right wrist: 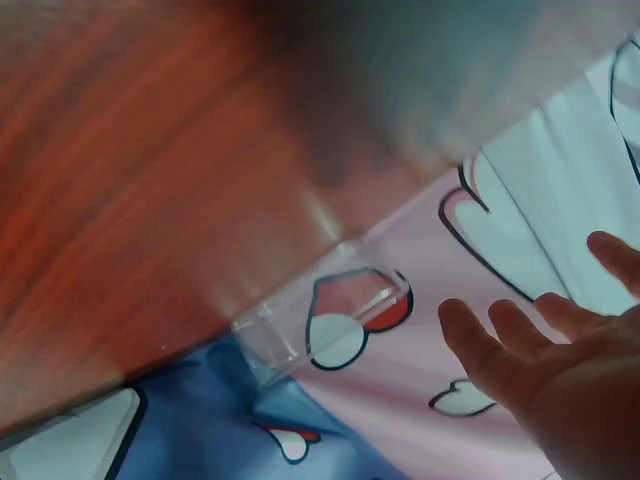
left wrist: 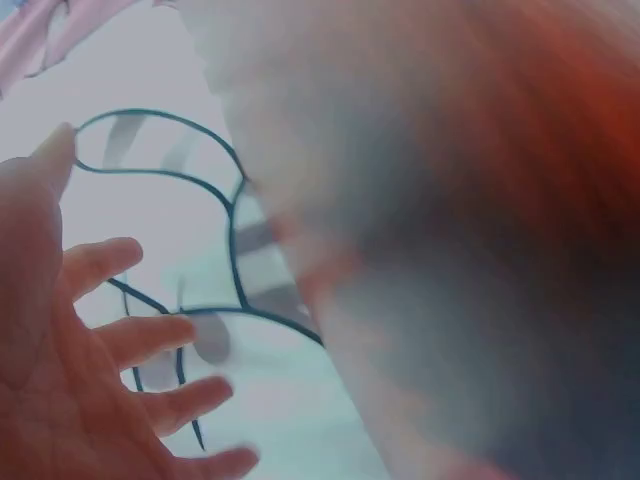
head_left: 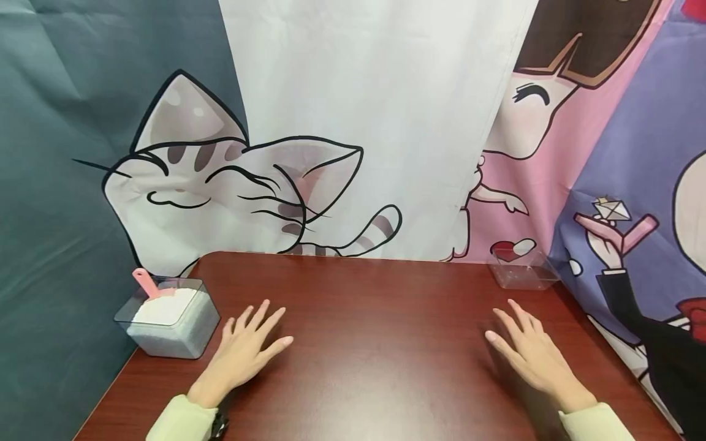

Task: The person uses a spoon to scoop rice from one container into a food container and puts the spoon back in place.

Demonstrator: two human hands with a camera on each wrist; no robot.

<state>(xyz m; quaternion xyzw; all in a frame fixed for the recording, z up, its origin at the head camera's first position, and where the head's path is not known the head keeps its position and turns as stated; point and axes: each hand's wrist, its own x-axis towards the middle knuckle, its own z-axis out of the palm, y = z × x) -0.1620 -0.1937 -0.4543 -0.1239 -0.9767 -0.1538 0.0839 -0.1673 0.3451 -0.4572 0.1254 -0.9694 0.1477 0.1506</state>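
Observation:
My left hand [head_left: 241,352] is spread over the left part of the table, fingers straight and holding nothing. Just left of it stands a clear plastic box [head_left: 190,334] filled with white powder or grains [head_left: 165,308]. A pink scoop [head_left: 146,283] is stuck in the white contents, its handle leaning up over the rim. On the other side, my right hand [head_left: 532,355] hovers with fingers extended and nothing in them. Beyond its fingertips, at the far right corner, sits a small clear plastic container [head_left: 524,277], also seen in the right wrist view [right wrist: 320,310].
A dark red-brown wooden table [head_left: 380,343] spans the space between the hands. Behind it hangs a cloth [head_left: 375,122] printed with a cartoon cat and figures, reaching down to the table's back edge and along the right side. Green-grey cloth [head_left: 55,214] hangs at the left.

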